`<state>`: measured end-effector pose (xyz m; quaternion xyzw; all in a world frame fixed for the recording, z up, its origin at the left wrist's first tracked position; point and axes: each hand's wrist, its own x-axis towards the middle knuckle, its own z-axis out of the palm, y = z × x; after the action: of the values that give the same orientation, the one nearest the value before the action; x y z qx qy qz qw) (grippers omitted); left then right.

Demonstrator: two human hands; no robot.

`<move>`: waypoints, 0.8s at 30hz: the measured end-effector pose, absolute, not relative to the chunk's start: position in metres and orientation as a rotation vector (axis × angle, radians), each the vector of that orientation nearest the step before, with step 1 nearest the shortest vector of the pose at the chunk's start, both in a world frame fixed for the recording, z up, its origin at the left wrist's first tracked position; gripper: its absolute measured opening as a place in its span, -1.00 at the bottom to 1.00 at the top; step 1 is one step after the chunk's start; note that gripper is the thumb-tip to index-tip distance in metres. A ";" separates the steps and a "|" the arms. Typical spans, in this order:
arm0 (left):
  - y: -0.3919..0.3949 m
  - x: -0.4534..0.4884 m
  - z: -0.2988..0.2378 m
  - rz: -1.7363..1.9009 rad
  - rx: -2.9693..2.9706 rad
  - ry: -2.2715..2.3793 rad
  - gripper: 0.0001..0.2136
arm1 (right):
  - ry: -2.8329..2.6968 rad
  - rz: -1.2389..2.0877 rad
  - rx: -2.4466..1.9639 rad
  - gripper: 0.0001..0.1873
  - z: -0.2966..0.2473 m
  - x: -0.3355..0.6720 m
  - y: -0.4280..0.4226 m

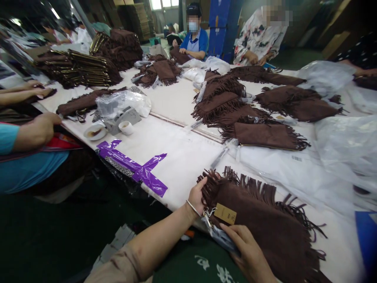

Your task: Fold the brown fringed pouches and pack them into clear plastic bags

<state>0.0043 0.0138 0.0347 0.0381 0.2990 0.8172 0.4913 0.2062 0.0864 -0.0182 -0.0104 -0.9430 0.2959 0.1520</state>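
- Your left grip (196, 199) holds the left end of the brown bag (265, 214), thumb at the fringe; its other fingers are partly hidden.
- Your right grip (247, 248) is closed on the wrapped strap (219, 237), just below the tag (225, 213).
- Brown bag lies at the near edge of the desk (182, 147), right in front of you, fringe along its far side and right end.
- Tag sits flat on the bag, near its left end, by a white string.
- Bangle (193, 208) on your left wrist.
- Bag pile (220, 104) is beyond your bag, pieces overlapping, fringes out.
- Clear plastic (350, 147) spreads over the desk to your right.
- Purple tape (151, 175) is stuck along the desk edge, left of your hands.
- White cup (126, 127) and dish (95, 132) stand farther left, beside a grey holder (129, 117).
- Co-worker in blue (202, 41) handles a brown piece across the desk.
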 end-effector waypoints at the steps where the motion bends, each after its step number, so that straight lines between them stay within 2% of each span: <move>1: 0.012 0.007 0.040 1.940 0.207 0.883 -0.56 | -2.715 0.873 -0.059 -0.37 -0.017 0.205 0.085; 5: 0.010 0.034 0.055 1.558 0.956 1.509 -0.55 | -2.761 0.901 -0.095 -0.37 -0.011 0.199 0.078; 9: 0.015 0.054 0.048 1.229 1.564 1.778 -0.58 | -2.785 0.716 0.031 -0.49 -0.008 0.212 0.085; 12: 0.018 0.056 0.040 1.040 1.750 1.898 -0.56 | -2.809 0.537 0.029 -0.47 -0.016 0.244 0.103; 15: 0.024 0.054 0.034 0.853 1.847 2.009 -0.55 | -2.744 0.378 -0.397 -0.49 -0.031 0.291 0.126; 18: 0.031 0.056 0.032 0.657 1.963 2.083 -0.51 | -2.492 0.380 -0.929 -0.53 -0.041 0.335 0.140; 21: 0.035 0.060 0.036 0.422 2.179 1.910 -0.39 | -2.111 0.565 -1.261 -0.56 -0.036 0.364 0.140; 24: 0.038 0.065 0.045 0.179 2.349 1.618 -0.27 | -1.706 0.941 -1.480 -0.54 -0.023 0.380 0.129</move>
<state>0.0649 0.0377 0.0450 0.8136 0.5606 0.0619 0.1412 0.3800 0.1292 -0.0233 -0.5689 -0.6556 0.3616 0.3403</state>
